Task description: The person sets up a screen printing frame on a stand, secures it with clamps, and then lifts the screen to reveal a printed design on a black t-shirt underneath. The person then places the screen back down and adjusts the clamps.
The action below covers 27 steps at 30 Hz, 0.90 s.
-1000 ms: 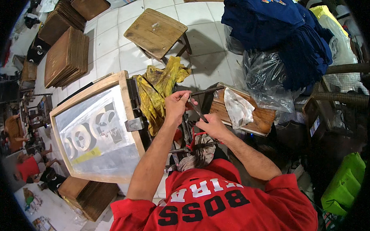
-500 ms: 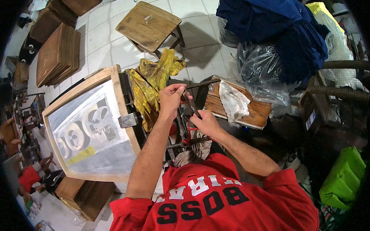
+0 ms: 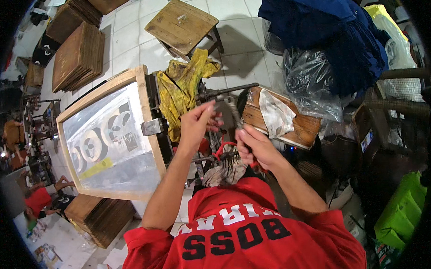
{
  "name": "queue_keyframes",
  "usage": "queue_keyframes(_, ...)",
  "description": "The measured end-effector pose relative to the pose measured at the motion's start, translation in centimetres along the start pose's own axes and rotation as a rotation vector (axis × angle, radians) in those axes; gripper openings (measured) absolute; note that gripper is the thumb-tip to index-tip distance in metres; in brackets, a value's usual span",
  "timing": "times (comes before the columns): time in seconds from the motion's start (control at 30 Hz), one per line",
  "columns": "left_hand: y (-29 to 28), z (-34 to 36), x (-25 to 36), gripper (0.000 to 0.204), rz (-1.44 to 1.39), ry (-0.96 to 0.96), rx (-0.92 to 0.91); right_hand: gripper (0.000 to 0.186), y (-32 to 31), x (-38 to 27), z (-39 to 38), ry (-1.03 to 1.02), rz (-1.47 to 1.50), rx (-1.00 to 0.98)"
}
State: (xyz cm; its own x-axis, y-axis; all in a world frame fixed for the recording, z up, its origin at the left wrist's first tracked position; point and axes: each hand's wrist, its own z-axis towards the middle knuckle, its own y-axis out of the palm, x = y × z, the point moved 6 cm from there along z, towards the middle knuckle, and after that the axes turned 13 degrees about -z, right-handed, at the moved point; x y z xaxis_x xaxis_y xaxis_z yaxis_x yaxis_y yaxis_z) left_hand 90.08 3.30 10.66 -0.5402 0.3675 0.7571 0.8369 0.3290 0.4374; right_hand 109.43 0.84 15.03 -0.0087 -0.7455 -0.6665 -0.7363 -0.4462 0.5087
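1 hand, the right hand (image 3: 259,145), seems closed on the end of a blurred grey tool (image 3: 235,115), perhaps for leverage, near a metal rod (image 3: 241,88), and just beside the tool the left hand (image 3: 197,125) is curled, though from here I cannot tell if it pinches anything.

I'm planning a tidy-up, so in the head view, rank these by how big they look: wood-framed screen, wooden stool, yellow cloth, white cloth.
1. Wood-framed screen
2. Wooden stool and yellow cloth: too alike to rank
3. White cloth

Frame (image 3: 147,100) left, rod (image 3: 238,89) ahead, space beyond
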Motion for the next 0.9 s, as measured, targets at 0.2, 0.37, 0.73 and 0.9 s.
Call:
queue_keyframes(0.2,-2.1,-8.8,-7.6,0.030,0.230,-0.237,-0.136,0.032,-0.2,6.6,-8.8,0.326,-0.584,0.195)
queue_keyframes(0.37,-1.7,-10.1,-10.5,0.032,0.040,-0.210,-0.248,0.032,-0.7,9.2,-9.1,0.321,-0.771,0.240)
queue_keyframes(0.73,-1.3,-10.1,-11.5,0.027,-0.043,-0.209,-0.093,0.032,-4.0,4.0,-5.7,0.459,-1.044,-0.138)
queue_keyframes(0.9,-1.0,-10.8,-11.7,0.027,-0.041,-0.123,0.007,0.033,-5.2,2.3,-3.2,0.452,-1.103,-0.364)
